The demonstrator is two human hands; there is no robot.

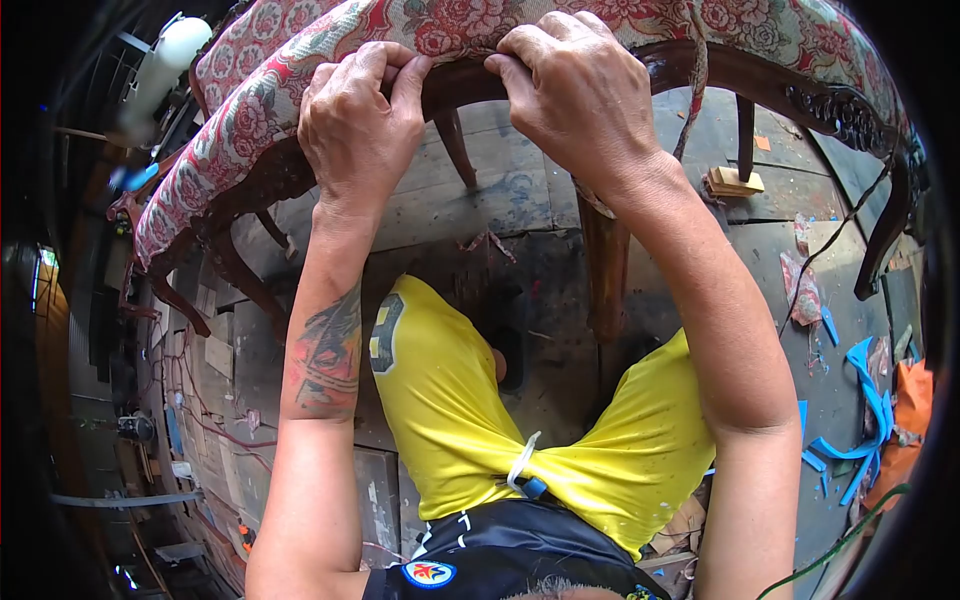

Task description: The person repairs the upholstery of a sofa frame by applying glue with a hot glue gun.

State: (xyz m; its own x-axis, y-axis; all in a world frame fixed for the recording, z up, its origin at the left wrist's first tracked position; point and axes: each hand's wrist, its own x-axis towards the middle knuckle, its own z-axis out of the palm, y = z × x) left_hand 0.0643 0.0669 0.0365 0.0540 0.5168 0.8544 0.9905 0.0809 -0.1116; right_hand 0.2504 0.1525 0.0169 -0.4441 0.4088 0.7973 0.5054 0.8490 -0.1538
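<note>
A wooden sofa covered in red floral upholstery fabric (pixel 447 28) spans the top of the view, with a dark carved frame (pixel 470 84) under the cloth. At the front rail, my left hand (pixel 362 120) pinches the lower edge of the fabric between thumb and fingers. My right hand (pixel 578 85) does the same a short way to the right, thumb under the edge. Between the hands the cloth edge lies along the wood. To the right of my right hand, a twisted strip of fabric (pixel 696 90) hangs down over the rail.
Wooden sofa legs (pixel 606 270) stand on the plank floor (pixel 430 215). A small wood block (pixel 735 182) sits by a leg at right. Blue scraps (pixel 868 410) and an orange piece (pixel 910 400) lie at far right. A green cord (pixel 850 535) runs at lower right.
</note>
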